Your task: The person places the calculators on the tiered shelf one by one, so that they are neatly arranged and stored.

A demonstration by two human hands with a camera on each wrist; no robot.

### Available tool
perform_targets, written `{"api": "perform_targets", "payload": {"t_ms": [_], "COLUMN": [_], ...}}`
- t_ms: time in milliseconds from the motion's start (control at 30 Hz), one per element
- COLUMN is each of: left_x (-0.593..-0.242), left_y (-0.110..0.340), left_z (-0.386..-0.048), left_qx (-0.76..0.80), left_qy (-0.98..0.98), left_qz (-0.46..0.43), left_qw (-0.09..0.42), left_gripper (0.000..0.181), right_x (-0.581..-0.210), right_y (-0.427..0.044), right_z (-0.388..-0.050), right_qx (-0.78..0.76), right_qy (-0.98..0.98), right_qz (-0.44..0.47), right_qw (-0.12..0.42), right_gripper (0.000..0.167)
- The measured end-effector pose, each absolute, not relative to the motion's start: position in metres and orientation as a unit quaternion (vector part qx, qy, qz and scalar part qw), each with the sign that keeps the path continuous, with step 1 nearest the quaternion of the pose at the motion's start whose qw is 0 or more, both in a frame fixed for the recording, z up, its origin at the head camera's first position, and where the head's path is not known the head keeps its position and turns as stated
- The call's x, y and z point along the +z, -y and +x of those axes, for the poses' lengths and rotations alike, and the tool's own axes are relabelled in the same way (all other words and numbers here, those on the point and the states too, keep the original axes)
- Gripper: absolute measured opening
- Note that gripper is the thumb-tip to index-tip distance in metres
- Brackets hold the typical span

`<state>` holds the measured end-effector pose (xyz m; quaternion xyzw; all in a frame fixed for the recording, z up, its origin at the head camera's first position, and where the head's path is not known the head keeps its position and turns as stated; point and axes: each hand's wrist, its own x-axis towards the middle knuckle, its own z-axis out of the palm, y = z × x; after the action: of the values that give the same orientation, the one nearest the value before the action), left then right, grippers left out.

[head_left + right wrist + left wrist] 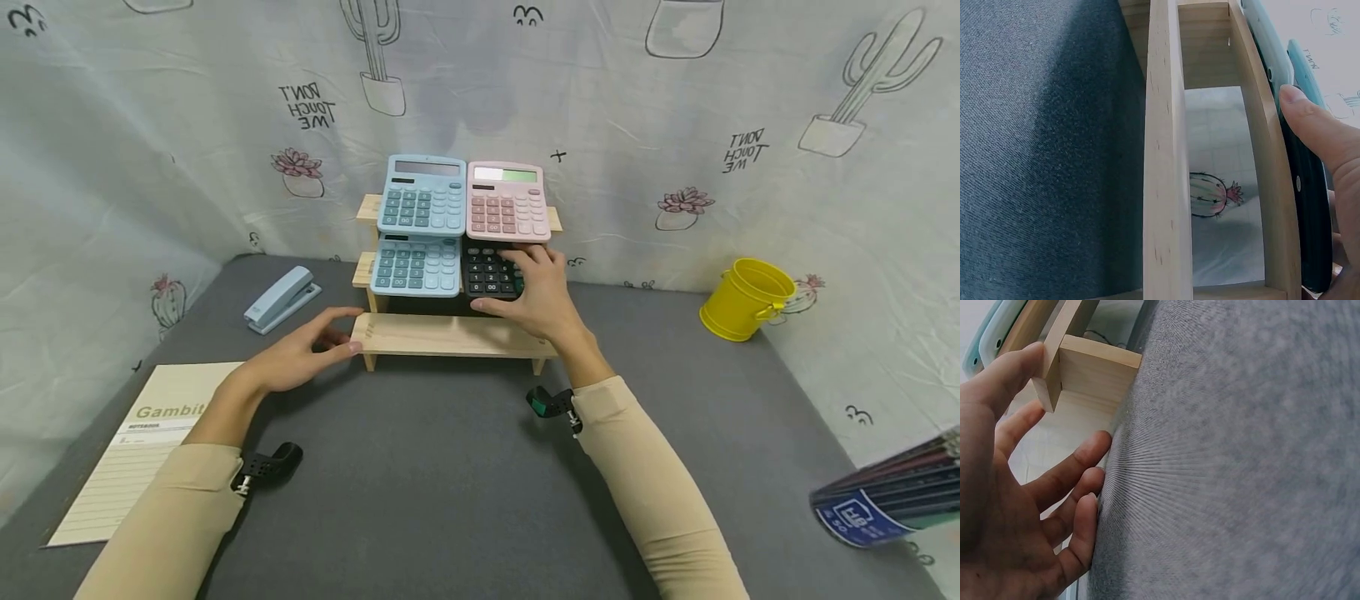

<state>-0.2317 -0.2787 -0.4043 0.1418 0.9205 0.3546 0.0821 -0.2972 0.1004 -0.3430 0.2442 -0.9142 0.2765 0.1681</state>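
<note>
On the middle tier of a wooden stepped stand (450, 335), my right hand (542, 292) grips a black calculator (489, 273), thumb at its lower edge and fingers over its upper part. That calculator leans beside a blue calculator (417, 267); both show edge-on in the right wrist view. Above them, another blue calculator (422, 196) and a pink calculator (508, 202) stand side by side on the top tier. My left hand (296, 354) holds the left end of the bottom tier between thumb and index finger; its other fingers (1075, 464) stay off the wood.
Left of the stand lies a light blue stapler (282, 300). A notebook (142, 450) is partly behind the left forearm. Over on the right are a yellow bucket (742, 302) and a tub of pencils (870, 508). A patterned curtain (600, 108) hangs behind the grey tabletop (420, 483).
</note>
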Motion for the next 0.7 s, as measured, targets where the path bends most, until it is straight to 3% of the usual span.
{"api": "perform_targets", "payload": {"t_ms": [267,700], "left_x": [-0.401,-0.391], "left_y": [0.278,0.279], "left_z": [-0.234,-0.223], "left_qx": [0.349,0.340], "left_qy": [-0.923,-0.925], "left_qz": [0.134,0.154], "left_qw": [0.086,0.069], "left_gripper": [0.071,0.069], "right_x": [-0.347,-0.342], "right_y": [-0.097,-0.121], "right_z": [-0.296,-0.285], "right_qx": [0.269,0.259], "right_qy": [0.920,0.920], "right_qz": [0.223,0.258], "right_qw": [0.179,0.141], "right_gripper": [0.092,0.086]}}
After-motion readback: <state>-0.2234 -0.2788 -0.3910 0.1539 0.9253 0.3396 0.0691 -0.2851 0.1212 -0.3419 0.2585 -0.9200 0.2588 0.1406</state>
